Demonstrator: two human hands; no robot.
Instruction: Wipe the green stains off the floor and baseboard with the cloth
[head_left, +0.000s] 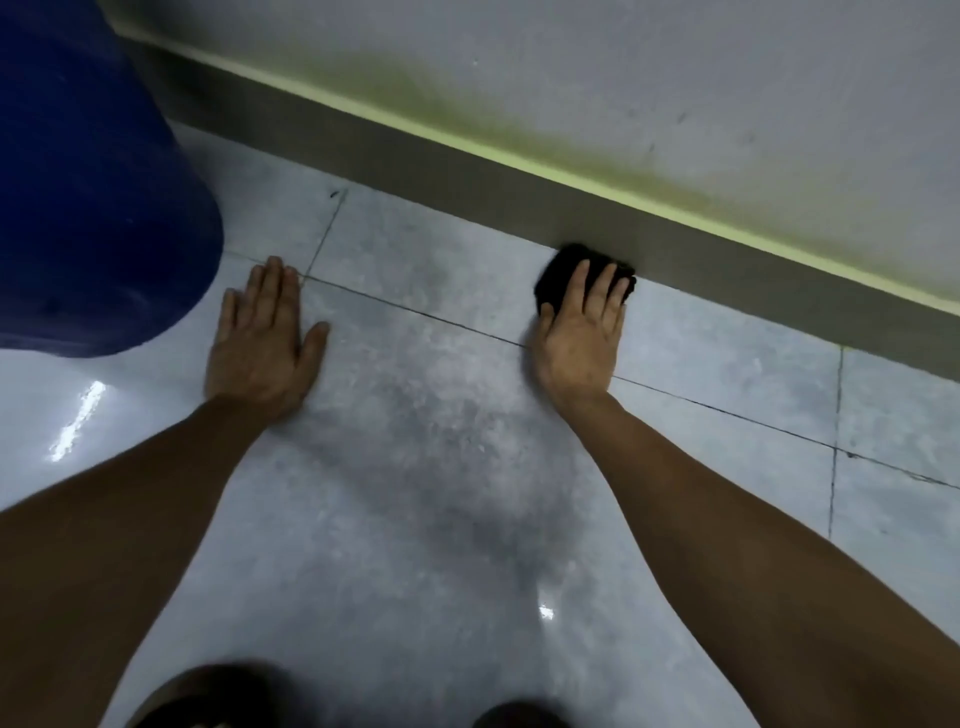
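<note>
Grey, glossy floor tiles (415, 415) fill most of the head view, crossed by thin dark grout lines and catching two bright light reflections, one beside the left forearm and one between the forearms, nearer the person. Beyond both hands runs a grey-brown baseboard (519, 202) along the foot of a pale wall (675, 78); a yellow-green stain (467, 117) tints the top edge of the baseboard and spreads up onto the wall above it, strongest up and to the left of the right hand. The right hand (579, 340) lies palm down on the floor with its fingers spread over a dark, bunched cloth (569, 270), pressing it down right where the floor meets the baseboard; the cloth touches the baseboard's lower edge and shows past the fingertips and beside the thumb. The left hand (265, 338) rests flat on the tile, well apart from the right, fingers straight and close together, thumb out to the side, holding nothing. Just to the outer side of the left hand, and reaching past it toward the wall, stands a large dark blue rounded container (88, 197), its base on the floor. Near the person, between the two forearms, two dark rounded shapes (208, 696) sit at the bottom edge, too blurred to identify. No brand, label or writing is readable anywhere.
</note>
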